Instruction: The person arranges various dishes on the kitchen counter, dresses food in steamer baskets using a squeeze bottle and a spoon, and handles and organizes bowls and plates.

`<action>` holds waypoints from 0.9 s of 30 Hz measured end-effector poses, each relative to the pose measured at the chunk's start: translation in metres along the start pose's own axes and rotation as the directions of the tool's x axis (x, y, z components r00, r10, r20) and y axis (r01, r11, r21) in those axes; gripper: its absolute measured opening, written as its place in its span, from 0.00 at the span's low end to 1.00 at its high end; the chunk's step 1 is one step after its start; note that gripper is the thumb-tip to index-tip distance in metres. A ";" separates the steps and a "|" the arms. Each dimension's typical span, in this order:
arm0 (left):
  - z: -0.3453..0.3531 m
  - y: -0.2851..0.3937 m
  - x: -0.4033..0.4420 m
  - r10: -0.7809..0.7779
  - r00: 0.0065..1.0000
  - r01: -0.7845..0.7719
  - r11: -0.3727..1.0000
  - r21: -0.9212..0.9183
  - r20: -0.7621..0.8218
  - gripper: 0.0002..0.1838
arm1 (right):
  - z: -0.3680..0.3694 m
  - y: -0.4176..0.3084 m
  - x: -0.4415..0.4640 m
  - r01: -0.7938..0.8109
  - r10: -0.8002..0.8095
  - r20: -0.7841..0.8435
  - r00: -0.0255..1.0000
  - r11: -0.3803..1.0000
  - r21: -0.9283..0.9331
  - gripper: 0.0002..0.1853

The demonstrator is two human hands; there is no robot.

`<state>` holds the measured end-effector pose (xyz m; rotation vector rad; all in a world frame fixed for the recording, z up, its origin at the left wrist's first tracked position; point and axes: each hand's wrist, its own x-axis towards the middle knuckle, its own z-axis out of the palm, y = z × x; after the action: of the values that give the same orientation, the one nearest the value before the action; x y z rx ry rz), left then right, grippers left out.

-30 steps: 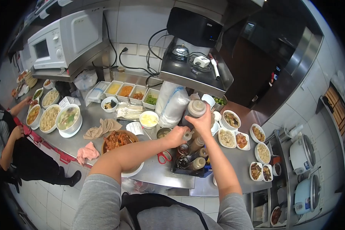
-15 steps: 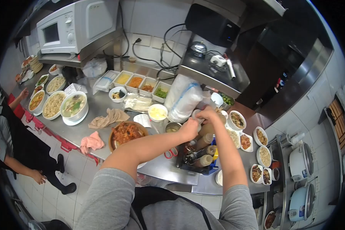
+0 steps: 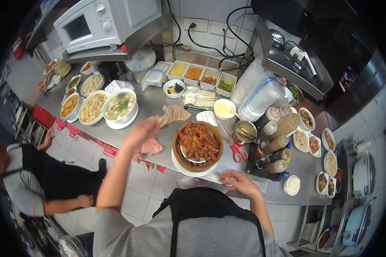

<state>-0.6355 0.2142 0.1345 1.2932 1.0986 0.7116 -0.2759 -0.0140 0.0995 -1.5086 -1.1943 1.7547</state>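
My left hand (image 3: 142,132), somewhat blurred, is over the counter's front edge beside the pink cloth (image 3: 149,147) and the beige cloth (image 3: 171,116); its fingers are apart and hold nothing. Between my hands sits a round steamer basket (image 3: 221,143) of glazed brown food (image 3: 198,141) on a white plate (image 3: 180,169). My right hand (image 3: 239,182) hovers at the counter edge, right of the basket, fingers loosely curled apart with nothing in them. Red-handled scissors (image 3: 239,152) lie just beyond it, beside a dark caddy (image 3: 255,165) of sauce bottles (image 3: 286,125).
A co-worker (image 3: 51,180) stands at the left. Soup (image 3: 120,106) and rice bowls (image 3: 93,108) line the counter's left side. Topping trays (image 3: 194,75) and plastic-wrapped rolls (image 3: 261,96) are at the back. More bowls (image 3: 301,140) and rice cookers (image 3: 359,175) are at the right.
My hands have left the bottles and come back apart, the left toward the cloths, the right to the counter edge. The view has turned left. The co-worker appears closer.
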 end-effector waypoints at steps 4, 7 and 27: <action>0.045 -0.088 0.012 -0.393 0.898 0.439 0.815 -0.379 0.195 0.30 | 0.039 -0.010 0.055 0.160 0.127 -0.433 0.892 0.808 0.566 0.31; 0.081 -0.057 0.005 -0.312 0.885 0.448 0.775 -0.445 0.346 0.32 | 0.041 -0.030 0.079 0.177 0.161 -0.333 0.929 0.598 0.782 0.35; 0.251 -0.020 -0.138 -0.237 0.728 0.522 0.800 -0.295 0.644 0.33 | 0.056 0.014 -0.182 0.443 0.010 -0.521 0.853 0.512 0.736 0.33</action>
<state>-0.4570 -0.0108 0.1274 0.7349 0.6022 0.1895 -0.2847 -0.1892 0.1760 -0.9839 -0.1559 1.3190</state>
